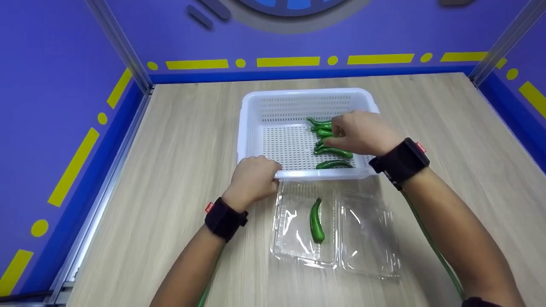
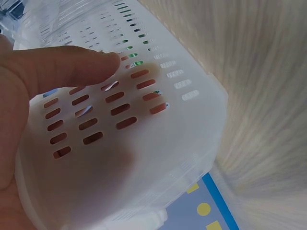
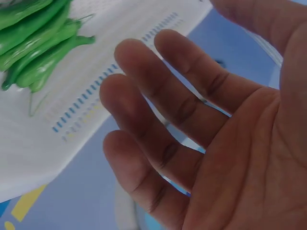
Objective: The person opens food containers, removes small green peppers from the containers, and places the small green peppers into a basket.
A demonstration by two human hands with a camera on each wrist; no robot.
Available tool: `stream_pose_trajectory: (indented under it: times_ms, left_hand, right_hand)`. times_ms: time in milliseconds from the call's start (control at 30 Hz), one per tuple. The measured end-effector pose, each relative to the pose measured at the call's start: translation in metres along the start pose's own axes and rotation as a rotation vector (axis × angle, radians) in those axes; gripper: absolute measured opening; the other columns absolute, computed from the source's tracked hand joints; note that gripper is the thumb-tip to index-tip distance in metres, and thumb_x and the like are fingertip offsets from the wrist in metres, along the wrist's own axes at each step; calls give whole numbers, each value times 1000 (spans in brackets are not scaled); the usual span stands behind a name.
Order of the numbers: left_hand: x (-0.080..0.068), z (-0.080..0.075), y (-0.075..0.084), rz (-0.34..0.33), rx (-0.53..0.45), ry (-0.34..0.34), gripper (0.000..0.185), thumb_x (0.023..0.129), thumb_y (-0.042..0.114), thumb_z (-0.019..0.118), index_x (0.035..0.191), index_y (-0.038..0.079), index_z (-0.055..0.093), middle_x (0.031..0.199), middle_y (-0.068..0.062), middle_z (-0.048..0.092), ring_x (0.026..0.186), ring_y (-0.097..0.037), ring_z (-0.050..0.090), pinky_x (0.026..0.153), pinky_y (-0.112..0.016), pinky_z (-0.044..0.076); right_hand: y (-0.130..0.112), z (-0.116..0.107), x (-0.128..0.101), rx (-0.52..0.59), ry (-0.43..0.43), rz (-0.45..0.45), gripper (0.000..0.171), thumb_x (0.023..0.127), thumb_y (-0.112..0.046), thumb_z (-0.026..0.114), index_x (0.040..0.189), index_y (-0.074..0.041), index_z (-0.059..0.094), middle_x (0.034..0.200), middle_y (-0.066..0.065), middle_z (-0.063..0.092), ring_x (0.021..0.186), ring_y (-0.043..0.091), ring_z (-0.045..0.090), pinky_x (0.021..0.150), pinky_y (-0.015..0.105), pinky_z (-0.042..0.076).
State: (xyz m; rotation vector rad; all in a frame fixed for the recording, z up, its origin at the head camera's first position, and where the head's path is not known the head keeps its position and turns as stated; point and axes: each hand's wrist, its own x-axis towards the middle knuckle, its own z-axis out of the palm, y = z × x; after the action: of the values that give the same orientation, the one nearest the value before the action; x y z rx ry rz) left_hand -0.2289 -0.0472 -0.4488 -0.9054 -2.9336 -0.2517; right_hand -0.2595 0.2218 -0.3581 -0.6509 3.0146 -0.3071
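A white perforated plastic basket point(image 1: 298, 92) holds several green chili peppers point(image 1: 337, 152), mostly on its right side. My left hand point(image 1: 256, 177) grips the basket's near left corner. In the left wrist view, the thumb point(image 2: 72, 69) presses the outer wall while the other fingers show faintly through it from inside. Over the peppers hovers my right hand point(image 1: 362, 132), palm down. Its fingers point(image 3: 148, 105) are spread and loosely bent in the right wrist view, with nothing between them and the peppers point(image 3: 41, 45) beyond the fingertips.
A clear plastic clamshell box point(image 1: 294, 243) lies unfolded in front of the basket, its other half point(image 1: 367, 243) to the right. One green chili pepper point(image 1: 316, 221) lies in the left half. Purple panels point(image 1: 290, 42) with yellow marks border the wooden tabletop point(image 1: 183, 149).
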Motion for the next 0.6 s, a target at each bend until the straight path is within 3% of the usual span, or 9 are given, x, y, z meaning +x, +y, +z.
stream_pose_trajectory:
  times_ms: [233,600]
  left_hand:
    - [0,-1,1,-4,6,-7,23,78,10,65,63,19,50,61,4,52,58,-21,57,55,-43,50]
    - [1,0,0,2,16,2,33,78,9,64,61,21,38,60,6,40,56,-17,47,51,-41,48]
  right_hand:
    - [-10,6,-22,85,49,-51,27,83,-38,79,87,-16,64,81,-1,68,75,17,62,66,37,50]
    - [-17,18,-41,126,121,-110,26,83,-37,81,91,-18,66,87,0,71,80,18,65,70,38,52]
